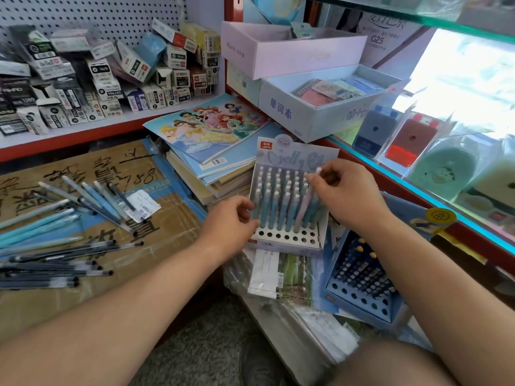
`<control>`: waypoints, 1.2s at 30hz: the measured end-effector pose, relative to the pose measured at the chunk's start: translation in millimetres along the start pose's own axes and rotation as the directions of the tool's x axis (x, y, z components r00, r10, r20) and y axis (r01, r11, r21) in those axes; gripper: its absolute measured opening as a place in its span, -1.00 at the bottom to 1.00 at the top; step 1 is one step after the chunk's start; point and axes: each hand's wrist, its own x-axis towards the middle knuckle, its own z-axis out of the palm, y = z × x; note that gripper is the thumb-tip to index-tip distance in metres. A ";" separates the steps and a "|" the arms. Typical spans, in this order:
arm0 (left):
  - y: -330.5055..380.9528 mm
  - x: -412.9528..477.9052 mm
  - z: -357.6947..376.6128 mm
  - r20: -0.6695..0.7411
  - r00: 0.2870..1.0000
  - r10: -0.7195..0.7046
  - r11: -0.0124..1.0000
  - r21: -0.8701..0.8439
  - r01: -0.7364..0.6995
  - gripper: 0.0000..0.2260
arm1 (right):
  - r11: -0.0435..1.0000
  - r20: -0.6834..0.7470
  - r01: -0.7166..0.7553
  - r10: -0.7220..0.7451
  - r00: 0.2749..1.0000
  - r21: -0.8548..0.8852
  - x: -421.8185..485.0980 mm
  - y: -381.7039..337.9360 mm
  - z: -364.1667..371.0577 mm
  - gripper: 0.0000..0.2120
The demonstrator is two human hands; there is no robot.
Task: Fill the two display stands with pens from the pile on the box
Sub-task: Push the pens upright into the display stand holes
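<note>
Right hand (pixel 345 190) pinches pen (pixel 303 210) near cap, thumb against forefinger. Pen near upright, cap up, tip down into stand (pixel 284 238), right rows. Left hand (pixel 231 221), fingers curled, grips stand's left edge. Pile (pixel 55 238) flat on box (pixel 156 218).

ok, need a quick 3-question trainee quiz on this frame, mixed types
1. True or false: every hole in the white cardboard display stand has a pen in it.
2. What does the right hand pinch? A) a pale pink pen at the stand's right side; B) a spiral notebook; C) a dark pen from the pile.
3. Fill in: the loose blue and dark pens lie on the brown cardboard box to the person's ____.

Key: 1 false, the front rows are empty; 2 A; 3 left.
</note>
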 end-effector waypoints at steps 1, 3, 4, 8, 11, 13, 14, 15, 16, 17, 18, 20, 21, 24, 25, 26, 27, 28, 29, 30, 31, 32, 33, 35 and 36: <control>-2.6 1.9 -1.1 -0.025 1.000 -0.011 0.999 0.033 0.012 -0.73 | 1.000 -0.004 0.002 -0.002 1.000 -0.025 0.6 3.1 -1.4 -0.86; -6.4 4.7 -0.5 -0.044 0.999 -0.022 0.996 0.087 0.026 -0.68 | 0.996 0.008 0.007 -0.006 1.000 -0.086 1.2 7.2 -1.6 -0.87; -6.8 5.5 0.9 -0.040 0.999 -0.017 0.993 0.114 0.022 -0.65 | 0.993 0.018 0.010 -0.008 1.000 -0.117 1.5 8.4 -0.9 -0.88; -6.1 7.9 9.5 0.030 0.999 0.030 0.975 0.219 -0.035 -0.58 | 0.985 0.067 0.017 -0.005 0.998 -0.173 3.5 12.3 3.1 -0.91; -8.5 10.6 14.6 0.075 0.997 0.030 0.961 0.272 -0.049 -0.54 | 0.985 0.097 0.004 0.013 0.995 -0.170 4.1 14.2 2.3 -0.94; -11.2 12.0 15.3 0.082 0.996 0.029 0.958 0.280 -0.051 -0.49 | 0.986 0.101 -0.006 0.023 0.995 -0.168 4.4 14.3 -0.1 -0.95; -12.2 12.8 15.1 0.084 0.996 0.028 0.959 0.279 -0.051 -0.46 | 0.985 0.100 -0.007 0.025 0.995 -0.175 4.5 14.1 -1.1 -0.94; -13.3 13.4 14.8 0.086 0.996 0.026 0.959 0.280 -0.049 -0.42 | 0.983 0.100 -0.006 0.024 0.995 -0.185 4.8 13.7 -1.9 -0.94; -14.1 14.2 14.7 0.086 0.996 0.025 0.958 0.283 -0.048 -0.40 | 0.980 0.100 -0.003 0.023 0.995 -0.198 5.2 13.1 -2.3 -0.93; -14.9 14.6 14.7 0.086 0.996 0.022 0.956 0.288 -0.046 -0.40 | 0.977 0.101 -0.002 0.024 0.995 -0.211 5.9 12.6 -2.3 -0.93; -15.5 15.1 14.8 0.085 0.996 0.021 0.955 0.292 -0.045 -0.39 | 0.975 0.105 -0.003 0.027 0.994 -0.223 6.6 12.0 -2.0 -0.92; -16.3 15.2 15.6 0.085 0.996 0.024 0.954 0.295 -0.048 -0.37 | 0.971 0.114 -0.006 0.034 0.993 -0.239 7.2 11.1 -1.5 -0.92; -16.7 14.9 16.1 0.085 0.996 0.026 0.955 0.293 -0.049 -0.37 | 0.970 0.117 -0.008 0.037 0.992 -0.242 7.1 10.6 -1.5 -0.91; -17.6 14.3 16.5 0.079 0.997 0.026 0.959 0.279 -0.047 -0.37 | 0.974 0.123 -0.022 0.051 0.991 -0.225 6.6 9.4 -2.5 -0.90; -17.9 14.2 16.6 0.078 0.997 0.025 0.959 0.280 -0.046 -0.37 | 0.976 0.126 -0.030 0.058 0.990 -0.214 6.5 9.2 -2.9 -0.90; -17.9 14.1 16.7 0.077 0.997 0.026 0.958 0.284 -0.047 -0.38 | 0.978 0.128 -0.035 0.062 0.990 -0.208 6.5 8.9 -3.2 -0.90; -17.8 14.0 17.1 0.076 0.997 0.028 0.957 0.287 -0.049 -0.38 | 0.978 0.130 -0.036 0.064 0.989 -0.208 6.6 8.6 -3.4 -0.90; -17.8 13.8 17.2 0.074 0.997 0.028 0.957 0.288 -0.049 -0.37 | 0.977 0.130 -0.036 0.064 0.989 -0.210 6.5 8.3 -3.3 -0.90; -18.0 13.4 17.4 0.071 0.997 0.027 0.957 0.288 -0.046 -0.37 | 0.977 0.129 -0.036 0.064 0.990 -0.211 6.3 8.3 -3.1 -0.90; -18.4 13.3 17.4 0.069 0.997 0.025 0.956 0.289 -0.044 -0.37 | 0.977 0.128 -0.037 0.065 0.990 -0.209 6.3 8.3 -2.8 -0.90; -18.8 13.1 17.6 0.067 0.997 0.025 0.956 0.290 -0.044 -0.37 | 0.977 0.130 -0.038 0.066 0.989 -0.208 6.0 8.3 -2.6 -0.90; -18.9 12.8 17.9 0.066 0.998 0.024 0.956 0.289 -0.042 -0.37 | 0.977 0.135 -0.038 0.068 0.989 -0.209 5.8 8.4 -2.5 -0.91; -18.9 12.6 18.1 0.066 0.998 0.023 0.957 0.288 -0.041 -0.37 | 0.977 0.139 -0.039 0.070 0.988 -0.211 5.6 8.8 -2.3 -0.91; -19.2 12.8 18.7 0.067 0.998 0.021 0.957 0.286 -0.039 -0.36 | 0.978 0.154 -0.047 0.079 0.985 -0.206 5.8 10.2 -1.6 -0.92; -19.2 13.1 18.9 0.068 0.998 0.020 0.957 0.286 -0.038 -0.36 | 0.978 0.164 -0.051 0.086 0.983 -0.204 5.8 11.1 -1.2 -0.93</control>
